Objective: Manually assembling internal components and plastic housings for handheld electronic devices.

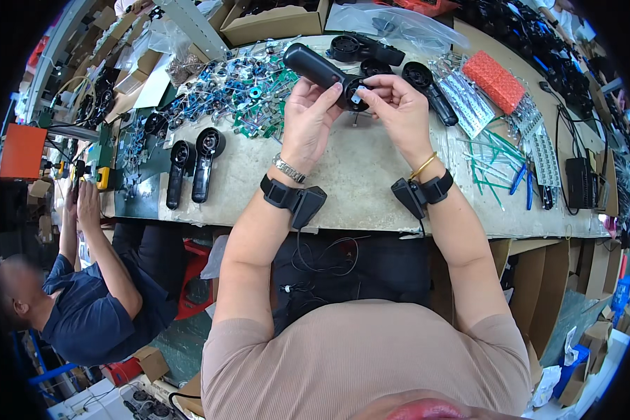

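Black plastic housing with round head and rounded handle (320,71) was raised above pale worktable (357,185), between both hands. Left hand (306,124) gripped neck: thumb on near side, other fingers curled behind, handle jutting past them up-left. Right hand (406,113) had thumb and forefinger at head's opening, beside small whitish piece (357,95); could not tell whether pinching it.

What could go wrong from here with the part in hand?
Possibly two things. The small pale piece in the round end of the black housing, at the right hand's fingertips, could slip out. The left hand holds the housing beside the heap of wired circuit boards, so turning its long handle might snag a wire.
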A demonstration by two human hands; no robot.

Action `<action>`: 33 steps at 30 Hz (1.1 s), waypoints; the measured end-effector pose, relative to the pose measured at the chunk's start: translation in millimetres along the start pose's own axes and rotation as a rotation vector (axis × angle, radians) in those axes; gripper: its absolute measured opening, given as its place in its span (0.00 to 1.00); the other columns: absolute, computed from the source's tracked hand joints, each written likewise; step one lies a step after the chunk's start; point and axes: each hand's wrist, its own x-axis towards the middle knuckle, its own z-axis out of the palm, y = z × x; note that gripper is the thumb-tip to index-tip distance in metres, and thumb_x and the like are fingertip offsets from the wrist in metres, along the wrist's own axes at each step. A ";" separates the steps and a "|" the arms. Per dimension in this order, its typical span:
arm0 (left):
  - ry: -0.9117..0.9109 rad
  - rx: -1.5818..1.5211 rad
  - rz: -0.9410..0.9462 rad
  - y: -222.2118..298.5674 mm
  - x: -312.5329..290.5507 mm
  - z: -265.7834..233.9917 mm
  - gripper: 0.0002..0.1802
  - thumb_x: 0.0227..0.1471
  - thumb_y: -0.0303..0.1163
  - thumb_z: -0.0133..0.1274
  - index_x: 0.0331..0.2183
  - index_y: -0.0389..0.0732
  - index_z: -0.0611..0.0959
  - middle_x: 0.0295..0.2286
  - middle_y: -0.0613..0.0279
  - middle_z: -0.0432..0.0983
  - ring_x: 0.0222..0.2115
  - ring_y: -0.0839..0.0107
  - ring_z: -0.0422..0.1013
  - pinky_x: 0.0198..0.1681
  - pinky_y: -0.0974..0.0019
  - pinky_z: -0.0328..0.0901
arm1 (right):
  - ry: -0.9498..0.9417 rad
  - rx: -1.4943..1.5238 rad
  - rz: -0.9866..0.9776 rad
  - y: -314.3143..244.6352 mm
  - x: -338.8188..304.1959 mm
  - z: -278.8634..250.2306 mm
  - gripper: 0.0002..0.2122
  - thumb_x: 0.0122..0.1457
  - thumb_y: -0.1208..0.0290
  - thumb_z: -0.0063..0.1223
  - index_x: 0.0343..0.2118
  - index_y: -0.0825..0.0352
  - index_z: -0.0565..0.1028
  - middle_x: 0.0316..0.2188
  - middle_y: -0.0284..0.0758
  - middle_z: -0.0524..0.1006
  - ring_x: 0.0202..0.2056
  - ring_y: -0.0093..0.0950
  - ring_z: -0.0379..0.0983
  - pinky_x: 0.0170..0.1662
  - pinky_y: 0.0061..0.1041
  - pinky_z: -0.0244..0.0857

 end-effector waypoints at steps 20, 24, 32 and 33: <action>-0.080 -0.075 0.015 0.8 -1.1 4.1 0.12 0.59 0.23 0.56 0.46 0.37 0.78 0.43 0.57 0.78 0.45 0.66 0.76 0.52 0.58 0.71 | -0.028 0.388 0.167 -1.7 6.7 -10.2 0.16 0.62 0.70 0.61 0.51 0.67 0.76 0.41 0.31 0.81 0.41 0.17 0.76 0.36 0.18 0.73; -0.111 -0.110 -0.069 14.3 -4.7 11.5 0.13 0.62 0.30 0.54 0.46 0.34 0.78 0.44 0.52 0.79 0.46 0.61 0.76 0.54 0.55 0.71 | 0.003 0.440 0.229 -2.9 11.8 -22.6 0.13 0.62 0.71 0.60 0.49 0.65 0.79 0.41 0.30 0.81 0.39 0.16 0.76 0.36 0.17 0.72; -0.070 -0.148 -0.246 18.5 1.4 1.4 0.17 0.64 0.35 0.51 0.47 0.31 0.77 0.44 0.45 0.78 0.47 0.55 0.77 0.54 0.51 0.73 | -0.067 0.502 0.248 -4.2 16.0 -26.8 0.13 0.61 0.71 0.59 0.49 0.64 0.79 0.39 0.28 0.81 0.37 0.15 0.76 0.35 0.16 0.70; -0.074 -0.164 -0.252 19.5 1.7 2.3 0.16 0.63 0.34 0.51 0.46 0.31 0.77 0.44 0.45 0.78 0.46 0.55 0.77 0.54 0.51 0.73 | -0.062 0.490 0.246 -3.4 16.5 -28.0 0.13 0.62 0.71 0.60 0.49 0.64 0.79 0.39 0.28 0.81 0.37 0.15 0.76 0.35 0.16 0.71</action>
